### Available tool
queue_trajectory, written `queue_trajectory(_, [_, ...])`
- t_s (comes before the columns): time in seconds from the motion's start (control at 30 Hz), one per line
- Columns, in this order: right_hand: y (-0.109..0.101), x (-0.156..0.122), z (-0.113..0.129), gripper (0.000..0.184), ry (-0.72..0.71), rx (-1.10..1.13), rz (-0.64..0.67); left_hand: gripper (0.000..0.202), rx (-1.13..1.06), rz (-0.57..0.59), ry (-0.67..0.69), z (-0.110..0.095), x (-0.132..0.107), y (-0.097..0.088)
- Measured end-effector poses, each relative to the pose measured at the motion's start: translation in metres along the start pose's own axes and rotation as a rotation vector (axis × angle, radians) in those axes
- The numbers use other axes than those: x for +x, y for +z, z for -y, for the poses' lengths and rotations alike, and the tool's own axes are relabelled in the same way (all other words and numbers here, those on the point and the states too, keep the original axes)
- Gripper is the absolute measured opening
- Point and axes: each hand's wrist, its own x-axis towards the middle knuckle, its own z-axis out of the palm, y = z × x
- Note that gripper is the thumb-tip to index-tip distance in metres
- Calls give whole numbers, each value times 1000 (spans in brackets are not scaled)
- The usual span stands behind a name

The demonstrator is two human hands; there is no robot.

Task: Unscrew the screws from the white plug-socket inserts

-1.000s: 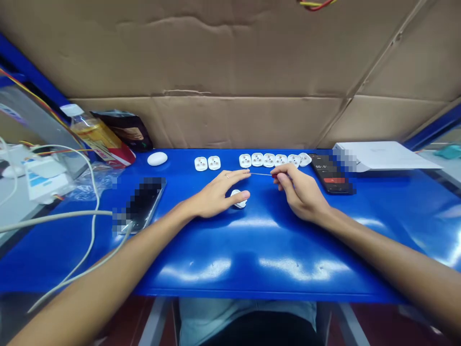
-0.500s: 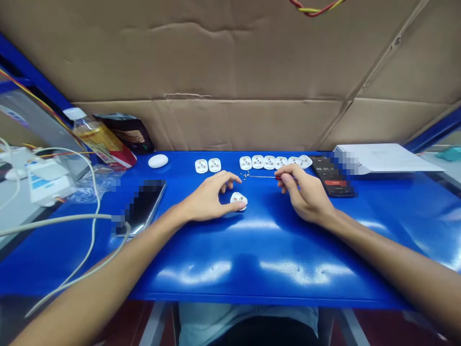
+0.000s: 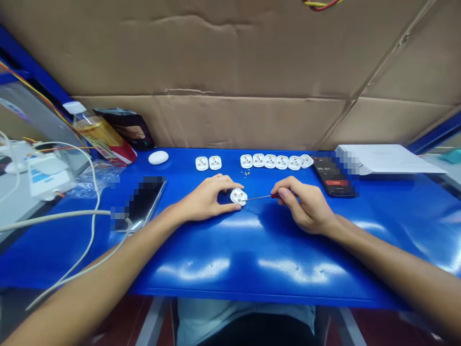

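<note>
My left hand [image 3: 212,196] holds a small white plastic piece with metal contacts [image 3: 238,196] against the blue tabletop, thumb at its near side and index finger at its far side. In my right hand [image 3: 302,204] is a thin screwdriver [image 3: 257,197] with a red handle, gripped between thumb and fingers. Its tip meets the near right part of the white piece; whether a screw sits on the tip is too small to tell. Several tiny screws [image 3: 245,173] lie loose just beyond the piece.
Along the back stand several similar white pieces [image 3: 270,161] and two more [image 3: 209,163] to their left. A phone showing a timer [image 3: 333,177] and a white box [image 3: 389,158] are at right. Left are a white oval object [image 3: 158,157], a dark phone [image 3: 146,202], a bottle [image 3: 101,137] and cables.
My right hand has brought the screwdriver tip from the loose screws nearer to me, onto the white piece. My left index finger has come down to the piece's far side.
</note>
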Motion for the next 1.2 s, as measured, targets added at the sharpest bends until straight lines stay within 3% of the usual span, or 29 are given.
queue_trajectory(0.3, [3, 1, 0, 16, 43, -18, 46, 50, -24, 10, 49, 5, -1, 2])
queue_trajectory(0.5, [3, 2, 2, 17, 97, -35, -34, 52, -32, 21, 43, 2, -1, 4])
queue_trajectory(0.63, [2, 3, 3, 17, 137, -1, 7, 51, -40, 20, 49, 0, -1, 4])
queue_trajectory(0.83, [4, 0, -2, 18, 48, 33, 15, 50, -20, 16, 46, 1, 0, 3])
queue_trajectory(1.03, [6, -1, -1, 13, 135, 2, -21, 49, -10, 20, 54, 0, 0, 3])
queue_trajectory(1.2, [8, -1, -1, 20, 63, 46, -37, 51, 6, 27, 68, 2, -1, 4])
